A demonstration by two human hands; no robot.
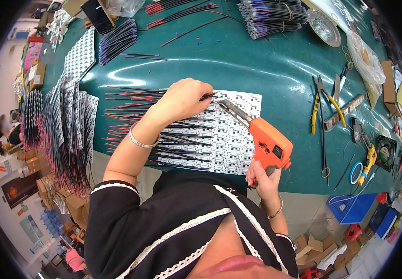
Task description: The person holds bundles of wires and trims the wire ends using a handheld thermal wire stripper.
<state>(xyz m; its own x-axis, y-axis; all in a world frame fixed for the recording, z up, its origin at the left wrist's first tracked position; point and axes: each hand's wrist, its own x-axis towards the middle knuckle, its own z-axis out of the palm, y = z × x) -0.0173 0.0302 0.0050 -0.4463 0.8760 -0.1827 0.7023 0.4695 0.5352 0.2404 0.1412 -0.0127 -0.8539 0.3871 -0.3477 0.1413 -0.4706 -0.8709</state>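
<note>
My right hand (264,180) grips the handle of an orange soldering gun (271,144). Its metal tip points up and left and reaches the top of a panel of white circuit boards (231,135), close to my left fingers. My left hand (186,96) is closed in a pinch on a thin black wire (207,96) at the panel's upper edge. Rows of black wires with red ends (184,144) lie across the panel's left part and stick out past its left side. My left forearm covers some of them.
Wired panels (73,121) hang over the table's left edge. Bundles of wires (275,17) and a phone (98,16) lie at the back. On the right are yellow-handled pliers (335,104), a metal dish (324,28), a small fan (386,152) and a roll of blue tape (356,172).
</note>
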